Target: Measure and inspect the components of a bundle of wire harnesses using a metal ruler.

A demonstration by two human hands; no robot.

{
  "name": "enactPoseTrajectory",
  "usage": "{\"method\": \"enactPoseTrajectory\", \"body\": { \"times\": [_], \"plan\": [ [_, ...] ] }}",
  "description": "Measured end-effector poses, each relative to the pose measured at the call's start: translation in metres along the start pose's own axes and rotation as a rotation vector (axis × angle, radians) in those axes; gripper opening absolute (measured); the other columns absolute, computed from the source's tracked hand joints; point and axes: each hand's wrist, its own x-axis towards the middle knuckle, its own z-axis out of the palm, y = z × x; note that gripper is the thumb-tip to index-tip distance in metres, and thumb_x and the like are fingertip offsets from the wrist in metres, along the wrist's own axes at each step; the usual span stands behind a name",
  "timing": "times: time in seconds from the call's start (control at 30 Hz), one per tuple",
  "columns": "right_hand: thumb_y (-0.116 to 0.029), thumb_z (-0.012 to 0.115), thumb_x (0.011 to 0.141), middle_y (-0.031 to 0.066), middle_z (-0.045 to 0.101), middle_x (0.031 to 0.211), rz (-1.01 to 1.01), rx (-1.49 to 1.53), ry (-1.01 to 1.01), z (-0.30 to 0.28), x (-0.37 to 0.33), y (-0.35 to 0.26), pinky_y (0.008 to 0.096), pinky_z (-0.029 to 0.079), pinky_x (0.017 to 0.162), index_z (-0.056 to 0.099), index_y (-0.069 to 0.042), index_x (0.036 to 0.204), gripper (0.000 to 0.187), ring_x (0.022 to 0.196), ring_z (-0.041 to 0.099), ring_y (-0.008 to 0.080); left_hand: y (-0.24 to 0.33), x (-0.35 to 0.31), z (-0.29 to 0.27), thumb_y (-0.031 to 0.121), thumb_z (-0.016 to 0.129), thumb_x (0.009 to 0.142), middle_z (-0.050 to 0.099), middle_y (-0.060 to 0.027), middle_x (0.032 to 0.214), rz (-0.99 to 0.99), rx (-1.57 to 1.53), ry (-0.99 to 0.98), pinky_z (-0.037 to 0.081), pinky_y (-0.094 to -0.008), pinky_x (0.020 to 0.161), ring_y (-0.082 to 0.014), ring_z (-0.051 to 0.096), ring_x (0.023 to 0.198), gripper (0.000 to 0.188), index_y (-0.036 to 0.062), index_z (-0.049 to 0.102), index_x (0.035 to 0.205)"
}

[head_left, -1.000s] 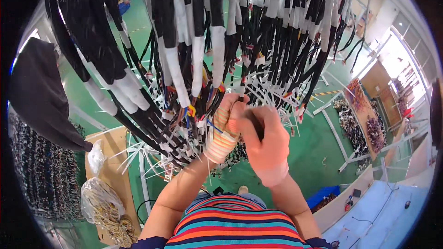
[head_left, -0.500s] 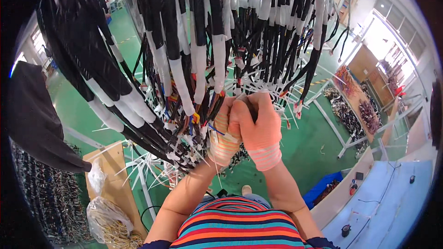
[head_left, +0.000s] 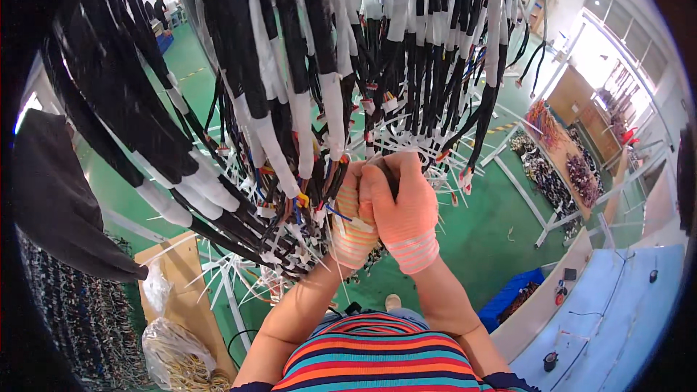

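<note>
Both hands, in striped knit gloves, meet at the lower ends of hanging wire harnesses point(head_left: 301, 127) with black sleeves and white wrapped sections. My left hand point(head_left: 353, 221) is closed, its fingers curled against the harness ends. Beside it, my right hand point(head_left: 408, 210) is closed too, thumb and fingers pinched toward the left fingertips. Whatever sits between the fingers is hidden. Coloured wires and a blue wire end point(head_left: 337, 213) show next to the left hand. White cable ties point(head_left: 403, 144) stick out just behind the hands.
At left are a dark cloth point(head_left: 58, 196), a brown board point(head_left: 174, 261) and a plastic bag of yellowish wires point(head_left: 174, 348). On the right stand a white frame point(head_left: 523, 199), wire bundles on a board point(head_left: 559, 149), a blue bin point(head_left: 512, 297) and a pale blue worktop point(head_left: 602, 319).
The hanging harnesses have shifted slightly left in the view. Both hands stay together at nearly the same spot, still closed.
</note>
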Motion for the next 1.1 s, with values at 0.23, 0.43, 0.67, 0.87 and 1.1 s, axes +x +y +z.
{"method": "enactPoseTrajectory", "body": {
  "times": [0.23, 0.43, 0.67, 0.87, 1.1],
  "plan": [
    [-0.025, 0.064, 0.086, 0.0191, 0.062, 0.078, 0.029, 0.063, -0.032, 0.005, 0.009, 0.005, 0.0406, 0.05, 0.063, 0.052, -0.005, 0.095, 0.025, 0.072, 0.064, 0.0381, -0.024, -0.003, -0.004, 0.023, 0.052, 0.097, 0.044, -0.0003, 0.079, 0.064, 0.154, -0.014, 0.043, -0.0289, 0.066, -0.0123, 0.048, 0.076, 0.016, 0.0082, 0.047, 0.098],
    [-0.015, 0.063, 0.086, 0.0147, 0.064, 0.079, -0.024, 0.073, -0.003, 0.003, 0.003, 0.014, 0.0326, 0.049, 0.064, 0.054, -0.001, 0.098, 0.021, 0.066, 0.062, 0.0234, -0.018, 0.002, -0.012, 0.014, 0.059, 0.09, 0.057, -0.0092, 0.093, 0.386, 0.624, 0.05, 0.048, -0.0373, 0.081, -0.0259, 0.059, 0.089, 0.026, 0.0033, 0.048, 0.111],
    [-0.015, 0.064, 0.085, 0.0136, 0.058, 0.09, -0.34, 0.005, -0.072, -0.002, -0.005, 0.033, 0.0363, 0.05, 0.062, 0.058, -0.006, 0.107, 0.024, 0.073, 0.06, 0.029, -0.001, 0.019, -0.013, 0.031, 0.051, 0.097, 0.062, -0.0099, 0.103, 0.002, 0.204, -0.042, 0.048, -0.0338, 0.078, -0.0209, 0.061, 0.088, 0.032, 0.0017, 0.061, 0.106],
    [-0.013, 0.061, 0.087, 0.0125, 0.052, 0.073, -0.264, 0.215, -0.302, 0.001, 0.005, 0.053, 0.0349, 0.042, 0.056, 0.058, 0.0, 0.1, 0.019, 0.059, 0.05, 0.023, 0.014, 0.026, -0.007, 0.047, 0.059, 0.09, 0.064, -0.0029, 0.089, -0.225, -0.104, 0.094, 0.043, -0.0294, 0.079, -0.0135, 0.056, 0.084, 0.045, 0.0036, 0.066, 0.091],
    [-0.012, 0.057, 0.088, 0.0221, 0.05, 0.069, -0.313, 0.067, -0.22, 0.018, 0.003, 0.066, 0.0431, 0.04, 0.054, 0.05, -0.001, 0.084, 0.013, 0.061, 0.051, 0.043, 0.032, 0.03, -0.01, 0.028, 0.058, 0.093, 0.062, -0.0036, 0.084, -0.426, -0.147, 0.13, 0.044, -0.0286, 0.077, -0.0133, 0.056, 0.08, 0.031, -0.0007, 0.068, 0.088]
  ]
}}
